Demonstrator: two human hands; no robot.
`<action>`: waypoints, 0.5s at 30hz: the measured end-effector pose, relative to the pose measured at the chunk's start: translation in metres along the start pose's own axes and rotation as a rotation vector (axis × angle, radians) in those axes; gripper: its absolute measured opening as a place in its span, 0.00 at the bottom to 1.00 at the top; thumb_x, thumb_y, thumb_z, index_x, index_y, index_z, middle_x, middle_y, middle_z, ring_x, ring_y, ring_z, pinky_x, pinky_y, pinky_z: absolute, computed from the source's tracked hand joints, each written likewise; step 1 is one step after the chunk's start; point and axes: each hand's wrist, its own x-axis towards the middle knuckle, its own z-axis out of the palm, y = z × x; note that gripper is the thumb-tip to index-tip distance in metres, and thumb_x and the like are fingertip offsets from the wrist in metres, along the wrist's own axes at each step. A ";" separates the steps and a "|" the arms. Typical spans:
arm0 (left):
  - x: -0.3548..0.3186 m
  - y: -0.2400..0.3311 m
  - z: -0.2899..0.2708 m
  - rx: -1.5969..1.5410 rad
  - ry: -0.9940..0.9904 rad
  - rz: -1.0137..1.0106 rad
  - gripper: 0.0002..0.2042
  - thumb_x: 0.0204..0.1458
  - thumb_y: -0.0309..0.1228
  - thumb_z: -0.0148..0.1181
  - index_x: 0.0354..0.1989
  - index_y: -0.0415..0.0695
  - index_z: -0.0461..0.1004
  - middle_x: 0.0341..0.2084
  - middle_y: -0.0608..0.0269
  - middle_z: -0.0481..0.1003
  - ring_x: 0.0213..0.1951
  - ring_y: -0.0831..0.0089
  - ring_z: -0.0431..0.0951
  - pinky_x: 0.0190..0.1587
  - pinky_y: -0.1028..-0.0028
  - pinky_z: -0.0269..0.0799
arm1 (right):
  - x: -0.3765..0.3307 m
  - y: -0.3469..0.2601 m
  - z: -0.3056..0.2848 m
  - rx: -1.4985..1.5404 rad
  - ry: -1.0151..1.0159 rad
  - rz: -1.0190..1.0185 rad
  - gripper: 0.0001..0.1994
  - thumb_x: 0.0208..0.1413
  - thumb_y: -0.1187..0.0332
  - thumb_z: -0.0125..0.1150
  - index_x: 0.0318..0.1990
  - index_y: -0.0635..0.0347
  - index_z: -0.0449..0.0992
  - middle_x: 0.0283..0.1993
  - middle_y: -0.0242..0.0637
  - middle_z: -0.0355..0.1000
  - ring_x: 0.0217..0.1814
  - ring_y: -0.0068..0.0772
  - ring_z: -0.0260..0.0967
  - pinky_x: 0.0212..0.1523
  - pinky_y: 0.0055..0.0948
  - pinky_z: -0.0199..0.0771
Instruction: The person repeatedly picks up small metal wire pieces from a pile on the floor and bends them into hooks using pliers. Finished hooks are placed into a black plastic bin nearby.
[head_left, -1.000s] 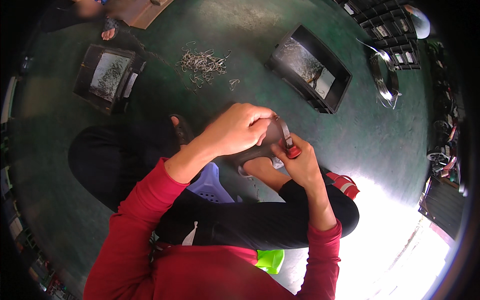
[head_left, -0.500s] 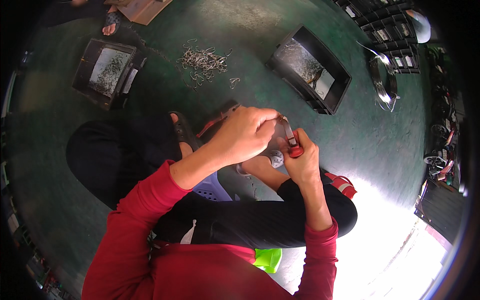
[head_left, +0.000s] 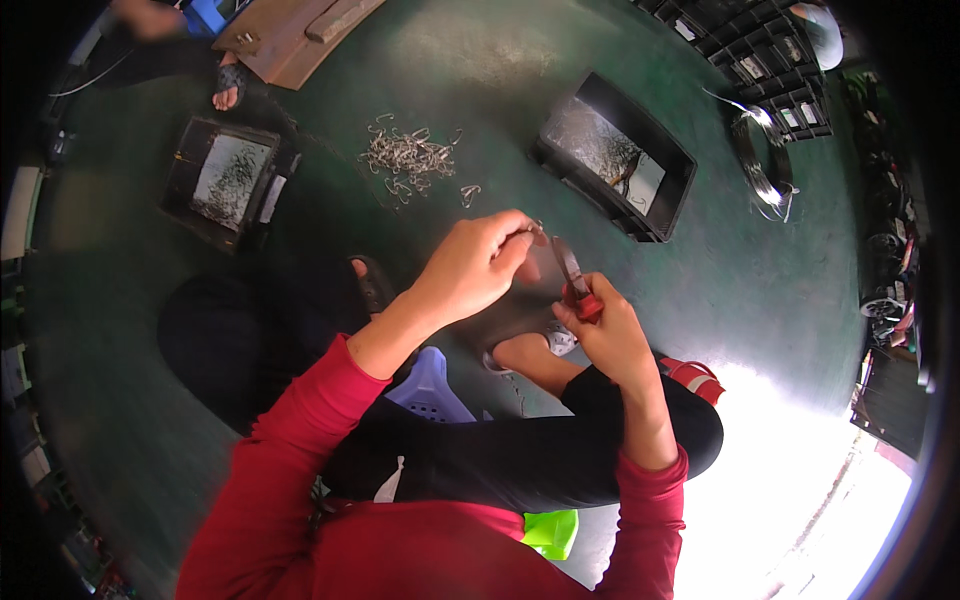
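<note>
My right hand (head_left: 612,335) is closed around the red handles of a pair of pliers (head_left: 568,266), whose metal jaws point up and away from me. Just left of the jaws, my left hand (head_left: 478,262) pinches a small piece of metal (head_left: 540,233) between thumb and fingers; most of it is hidden, so its shape is unclear. A narrow gap separates the piece from the pliers. Beyond my hands a pile of bent metal hooks (head_left: 410,158) lies on the green floor, with a few loose hooks (head_left: 470,195) to its right.
A black crate (head_left: 672,205) with small metal pieces stands far right, another black crate (head_left: 180,195) far left. A wire coil (head_left: 768,175) lies beside stacked black crates (head_left: 770,60). Cardboard (head_left: 285,45) and another person's foot (head_left: 228,88) are at far left. A purple stool (head_left: 428,390) is near my legs.
The pliers' jaws, at my left fingertips before, are now slightly apart from them. My left hand has drawn a little to the left. The whole view has shifted slightly.
</note>
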 end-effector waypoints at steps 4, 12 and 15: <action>0.003 -0.002 0.001 -0.357 0.074 -0.006 0.10 0.64 0.31 0.45 0.44 0.38 0.71 0.38 0.56 0.78 0.43 0.68 0.80 0.42 0.73 0.76 | -0.005 -0.008 -0.004 0.481 -0.381 0.159 0.11 0.57 0.71 0.61 0.45 0.66 0.71 0.42 0.37 0.74 0.43 0.27 0.71 0.48 0.27 0.69; -0.001 0.003 0.018 -0.624 0.091 0.237 0.10 0.65 0.30 0.44 0.46 0.40 0.71 0.46 0.53 0.76 0.49 0.65 0.78 0.49 0.73 0.74 | -0.012 -0.016 0.009 1.011 -0.824 0.250 0.18 0.61 0.59 0.57 0.50 0.64 0.68 0.50 0.50 0.72 0.56 0.49 0.70 0.53 0.48 0.72; -0.004 0.004 0.021 -0.601 0.087 0.256 0.10 0.66 0.29 0.43 0.46 0.40 0.72 0.48 0.54 0.75 0.50 0.65 0.78 0.50 0.72 0.73 | -0.013 -0.017 0.007 1.087 -0.854 0.235 0.17 0.62 0.59 0.56 0.48 0.63 0.68 0.50 0.51 0.72 0.57 0.50 0.69 0.53 0.48 0.72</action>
